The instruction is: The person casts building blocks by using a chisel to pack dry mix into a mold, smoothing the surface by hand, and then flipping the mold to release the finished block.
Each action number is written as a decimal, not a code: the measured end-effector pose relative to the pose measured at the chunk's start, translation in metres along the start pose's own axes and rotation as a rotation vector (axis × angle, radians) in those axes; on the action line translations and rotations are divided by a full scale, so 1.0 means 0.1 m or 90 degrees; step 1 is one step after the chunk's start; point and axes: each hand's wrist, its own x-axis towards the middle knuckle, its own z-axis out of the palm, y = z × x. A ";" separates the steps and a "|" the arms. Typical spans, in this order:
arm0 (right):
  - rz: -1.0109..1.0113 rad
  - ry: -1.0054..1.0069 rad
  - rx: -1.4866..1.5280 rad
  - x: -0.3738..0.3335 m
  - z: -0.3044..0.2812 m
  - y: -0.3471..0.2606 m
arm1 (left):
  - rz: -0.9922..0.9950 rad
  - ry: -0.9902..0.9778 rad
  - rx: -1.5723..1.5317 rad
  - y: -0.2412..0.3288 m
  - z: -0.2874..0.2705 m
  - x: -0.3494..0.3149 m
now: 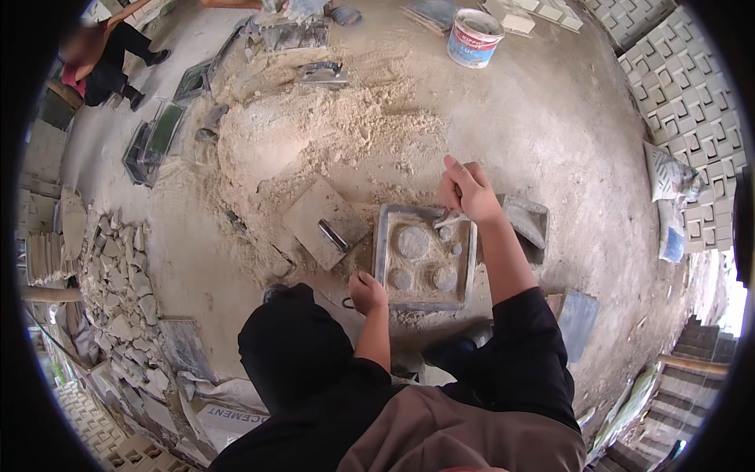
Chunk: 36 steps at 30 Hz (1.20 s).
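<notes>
In front of me lies a rectangular metal mould (382, 252) with a grey rim. Round raised discs of different sizes, coated in pale powder, stand inside it; the largest disc (412, 242) is at the upper left. My right hand (469, 191) is closed above the mould's far right corner, gripping a small tool with a pale blade (450, 219) whose handle the fingers hide. Beside the mould's near left side, my left hand (367, 293) is closed on a thin black loop (348, 303). What the loop belongs to is hidden.
Left of the mould, a square board (314, 216) carries a short metal cylinder (333, 235). Beyond spreads a sandy powder heap (275, 134) with a trowel (322, 73). A bucket (474, 39) stands farther back. Broken pieces (122, 287) lie left; another person (110, 55) sits far left.
</notes>
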 end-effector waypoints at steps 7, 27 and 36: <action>0.012 -0.051 0.032 0.03 0.03 0.02 | -0.003 0.012 -0.010 -0.04 -0.01 -0.04; 0.051 0.060 -0.050 -0.02 0.41 0.08 | -0.026 0.006 -0.017 -0.03 -0.02 -0.05; -0.096 0.221 0.007 -0.26 0.41 0.17 | -0.033 -0.017 -0.010 0.00 -0.05 -0.04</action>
